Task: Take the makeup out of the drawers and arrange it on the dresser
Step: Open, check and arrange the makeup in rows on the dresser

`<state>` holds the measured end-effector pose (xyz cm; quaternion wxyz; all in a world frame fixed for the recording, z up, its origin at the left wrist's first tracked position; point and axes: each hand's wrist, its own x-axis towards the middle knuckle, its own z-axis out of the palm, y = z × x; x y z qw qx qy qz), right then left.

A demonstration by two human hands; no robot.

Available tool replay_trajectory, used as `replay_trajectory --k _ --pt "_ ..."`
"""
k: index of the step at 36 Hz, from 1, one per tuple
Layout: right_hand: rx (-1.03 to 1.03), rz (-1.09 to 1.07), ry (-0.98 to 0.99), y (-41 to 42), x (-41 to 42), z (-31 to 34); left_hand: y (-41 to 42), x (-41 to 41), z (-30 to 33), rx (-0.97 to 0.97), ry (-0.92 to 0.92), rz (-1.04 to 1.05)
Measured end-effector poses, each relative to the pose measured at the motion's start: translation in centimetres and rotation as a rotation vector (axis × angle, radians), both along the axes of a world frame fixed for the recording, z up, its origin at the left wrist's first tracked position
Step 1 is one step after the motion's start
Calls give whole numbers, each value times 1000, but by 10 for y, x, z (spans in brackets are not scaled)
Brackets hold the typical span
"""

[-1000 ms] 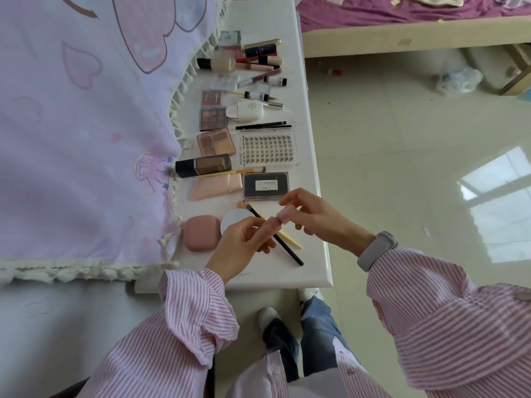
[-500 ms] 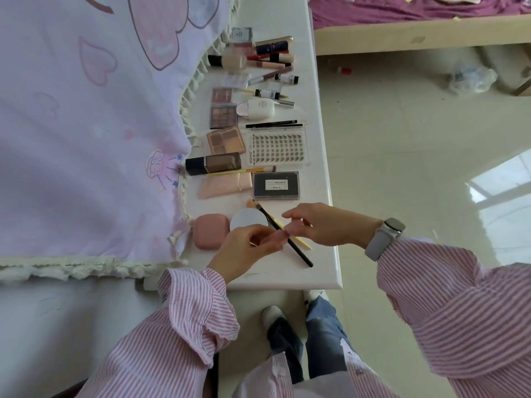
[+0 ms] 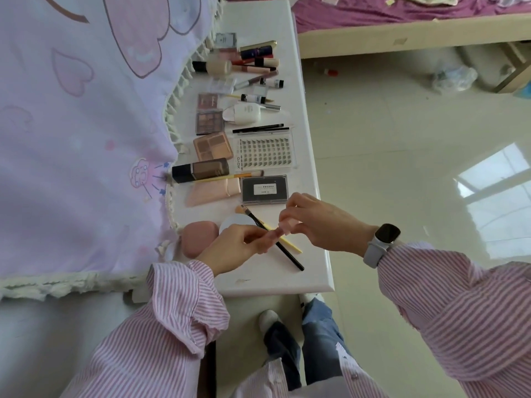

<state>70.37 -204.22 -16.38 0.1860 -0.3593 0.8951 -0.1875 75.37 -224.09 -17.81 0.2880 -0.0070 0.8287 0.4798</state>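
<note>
Both my hands hold one small pink tube (image 3: 280, 231) just above the near end of the white dresser top (image 3: 309, 156). My left hand (image 3: 232, 248) pinches its lower end; my right hand (image 3: 319, 222) pinches its upper end, which looks like a pale pink cap. Under them lie a black-handled brush (image 3: 284, 249), a yellow stick (image 3: 290, 245), a white round compact (image 3: 232, 222) and a pink case (image 3: 198, 237). Farther along lie a black box (image 3: 264, 189), a lash tray (image 3: 265, 152), palettes (image 3: 212, 146) and several tubes and bottles (image 3: 253, 57).
A pink-and-lilac cloth with a tasselled edge (image 3: 86, 124) covers the dresser's left side. To the right is a shiny tiled floor (image 3: 402, 156), with a bed frame (image 3: 402, 33) at the top. My legs (image 3: 301, 340) stand below the dresser's near edge.
The pink tube has come down from a raised position to just over the brushes, and both hands still hold it. The view has shifted slightly.
</note>
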Motion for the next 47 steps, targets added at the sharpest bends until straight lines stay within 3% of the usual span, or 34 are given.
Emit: replay_trajectory --k 5,10,17,20,23,29,33,47 --pt "-51 -19 78 6 -1 -3 1 -8 6 -26 -19 -31" --pt "-98 -260 -10 36 -18 -7 -19 -1 7 -132 36 28" --pt "-523 -788 -224 36 -19 -27 1 -12 -5 116 110 433" --pt "-679 -910 -371 24 -10 -38 18 -18 -20 87 171 485" --pt "-755 -999 -394 15 -5 -49 33 -24 -33 20 278 479" --pt "-529 -881 -211 15 -6 -77 54 -36 -54 -208 479 325" --pt "-358 -821 -57 18 -10 -91 62 -42 -68 -350 475 294" --pt "-346 -777 -52 18 -11 -103 68 -40 -69 -431 607 273"
